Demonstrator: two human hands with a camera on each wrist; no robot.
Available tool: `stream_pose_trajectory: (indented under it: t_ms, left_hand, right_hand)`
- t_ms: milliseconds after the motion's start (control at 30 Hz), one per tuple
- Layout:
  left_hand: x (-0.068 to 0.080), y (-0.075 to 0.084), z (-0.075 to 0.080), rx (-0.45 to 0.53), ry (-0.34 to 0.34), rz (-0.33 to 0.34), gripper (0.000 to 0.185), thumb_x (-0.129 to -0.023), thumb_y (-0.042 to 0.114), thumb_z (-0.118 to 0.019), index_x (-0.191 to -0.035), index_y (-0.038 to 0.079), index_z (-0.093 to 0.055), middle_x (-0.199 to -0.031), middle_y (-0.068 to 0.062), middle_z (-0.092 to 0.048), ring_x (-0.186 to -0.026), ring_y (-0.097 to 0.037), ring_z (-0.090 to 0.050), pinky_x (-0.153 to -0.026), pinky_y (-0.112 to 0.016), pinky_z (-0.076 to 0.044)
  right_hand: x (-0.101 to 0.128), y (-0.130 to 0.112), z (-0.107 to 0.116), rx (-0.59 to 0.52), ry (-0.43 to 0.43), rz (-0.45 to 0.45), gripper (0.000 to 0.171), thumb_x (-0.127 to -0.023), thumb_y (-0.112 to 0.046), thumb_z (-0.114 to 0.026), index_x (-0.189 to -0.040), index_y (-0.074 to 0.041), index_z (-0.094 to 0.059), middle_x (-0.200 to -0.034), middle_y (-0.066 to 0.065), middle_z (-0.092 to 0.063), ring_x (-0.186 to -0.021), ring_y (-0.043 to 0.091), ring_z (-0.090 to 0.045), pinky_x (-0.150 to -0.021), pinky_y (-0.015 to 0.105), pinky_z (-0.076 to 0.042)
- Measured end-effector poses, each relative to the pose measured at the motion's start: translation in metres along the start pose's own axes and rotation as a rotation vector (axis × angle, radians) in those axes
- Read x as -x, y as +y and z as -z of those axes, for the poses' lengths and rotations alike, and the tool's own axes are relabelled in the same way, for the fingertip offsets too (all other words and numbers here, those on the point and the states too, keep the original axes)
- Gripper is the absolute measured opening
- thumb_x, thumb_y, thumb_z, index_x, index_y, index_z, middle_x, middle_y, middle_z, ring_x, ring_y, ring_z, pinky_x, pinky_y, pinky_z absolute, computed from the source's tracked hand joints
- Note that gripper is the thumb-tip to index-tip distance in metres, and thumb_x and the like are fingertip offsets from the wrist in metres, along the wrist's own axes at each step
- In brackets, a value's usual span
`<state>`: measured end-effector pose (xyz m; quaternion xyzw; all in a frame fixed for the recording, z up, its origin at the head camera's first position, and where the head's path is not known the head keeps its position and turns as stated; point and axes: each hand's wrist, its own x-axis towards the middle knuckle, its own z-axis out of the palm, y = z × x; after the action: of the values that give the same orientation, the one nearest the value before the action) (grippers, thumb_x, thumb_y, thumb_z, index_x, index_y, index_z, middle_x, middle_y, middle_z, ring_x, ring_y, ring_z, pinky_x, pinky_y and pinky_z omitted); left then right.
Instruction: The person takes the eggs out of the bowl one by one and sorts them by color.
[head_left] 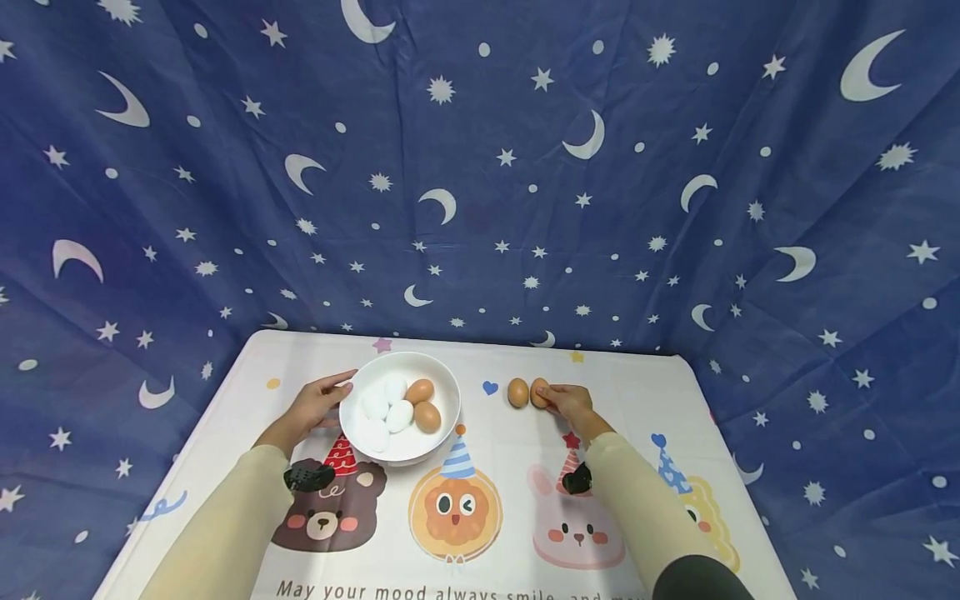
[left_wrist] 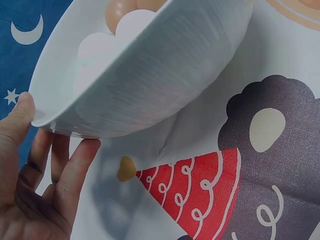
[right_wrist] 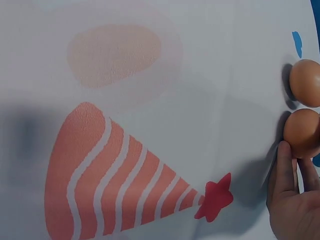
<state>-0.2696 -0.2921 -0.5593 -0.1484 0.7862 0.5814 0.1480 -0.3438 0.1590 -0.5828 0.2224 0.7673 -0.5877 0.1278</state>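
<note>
A white bowl [head_left: 442,442] stands left of centre on the table, holding several white eggs [head_left: 401,415] and two brown eggs [head_left: 427,417]. My left hand [head_left: 315,408] grips its left side; the left wrist view shows the thumb [left_wrist: 26,112] at the rim and the fingers under the outer wall. To the right, my right hand [head_left: 572,403] holds a brown egg [head_left: 537,392] between thumb and fingers, partly covering it. Another brown egg [head_left: 517,392] lies just left of it on the tabletop. In the right wrist view the held egg [right_wrist: 300,132] is cut by the frame edge.
A white tablecloth [head_left: 480,492] printed with cartoon animals, party hats and lettering covers the table. Behind it and at both sides hangs a dark blue curtain [head_left: 480,275] with moons and stars. Between bowl and loose eggs lies a printed blue heart [head_left: 490,387].
</note>
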Motion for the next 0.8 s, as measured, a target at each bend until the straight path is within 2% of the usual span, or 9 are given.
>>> stream_pose_trajectory:
  t_ms: [300, 667, 800]
  left_hand:
    - [-0.001, -0.001, 0.000, -0.010, 0.004, -0.002, 0.055, -0.101, 0.039, -0.054, -0.151, 0.021, -0.041, -0.130, -0.018, -0.052, -0.119, -0.032, -0.058, -0.083, -0.037, -0.060]
    - [-0.001, 0.001, -0.001, -0.010, 0.002, 0.003, 0.055, -0.101, 0.039, -0.054, -0.151, 0.021, -0.041, -0.132, -0.020, -0.051, -0.121, -0.034, -0.057, -0.084, -0.037, -0.060]
    - [0.002, 0.001, -0.001, -0.015, 0.001, 0.001, 0.056, -0.100, 0.040, -0.054, -0.151, 0.021, -0.040, -0.131, -0.019, -0.051, -0.119, -0.033, -0.057, -0.085, -0.037, -0.060]
  right_hand:
    - [0.002, -0.001, -0.002, 0.027, -0.002, -0.001, 0.049, -0.091, -0.017, -0.073, -0.131, 0.007, -0.058, -0.135, 0.025, -0.056, -0.111, 0.024, -0.062, -0.096, 0.032, -0.054]
    - [-0.007, 0.000, -0.002, 0.038, 0.028, -0.038, 0.049, -0.091, -0.020, -0.073, -0.129, 0.007, -0.060, -0.132, 0.023, -0.059, -0.107, 0.021, -0.062, -0.098, 0.033, -0.054]
    - [-0.009, 0.000, -0.002, 0.022, 0.021, -0.045, 0.048, -0.091, -0.020, -0.072, -0.129, 0.007, -0.059, -0.132, 0.023, -0.059, -0.110, 0.023, -0.062, -0.099, 0.034, -0.053]
